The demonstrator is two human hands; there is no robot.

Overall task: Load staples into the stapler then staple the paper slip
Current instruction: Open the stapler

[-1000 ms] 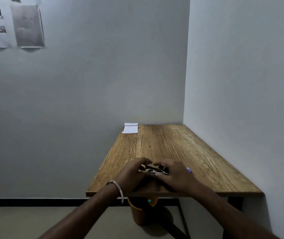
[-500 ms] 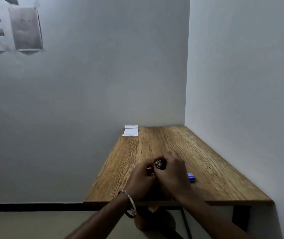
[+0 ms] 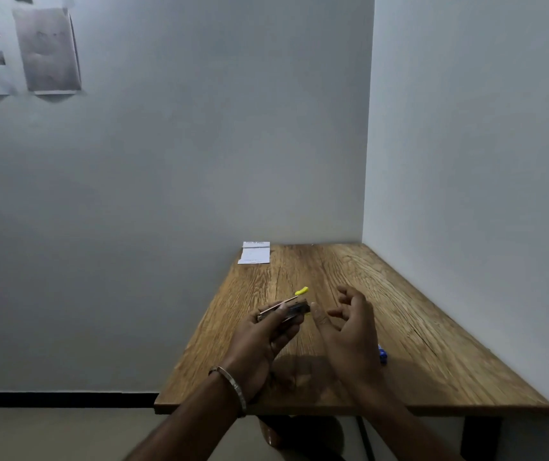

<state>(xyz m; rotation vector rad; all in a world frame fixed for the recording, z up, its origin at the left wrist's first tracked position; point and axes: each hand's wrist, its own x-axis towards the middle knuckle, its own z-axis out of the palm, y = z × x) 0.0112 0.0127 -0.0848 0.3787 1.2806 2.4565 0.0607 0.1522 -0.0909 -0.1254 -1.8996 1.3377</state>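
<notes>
From the head view, the only one there is, the scene differs plainly from half a second ago. Then both hands were bunched together over the stapler near the front of the table; now they are parted. The left hand (image 3: 260, 341) is raised above the table (image 3: 433, 344) with its fingers curled round the stapler (image 3: 284, 309), gripping it from below. A thin metal rod with a yellow tip (image 3: 301, 290) juts out and up from the stapler's far end, which I judge to be the spring pusher drawn back out of the magazine (the light is dim and the part small, so this may be wrong). The right hand (image 3: 349, 327) has let go and hangs just beside the stapler, fingers spread and loosely bent, holding nothing.

For the task, this reads as the stapler being opened and ready to take staples, with none visibly in it yet. A small blue thing (image 3: 382, 355) peeks out on the table behind the right wrist; it is likely the staple box, and the free right hand is well placed to go for it. The paper slip (image 3: 255, 252) lies flat at the far left corner of the table against the wall, well apart from both hands and untouched, so stapling is a later step.
</notes>
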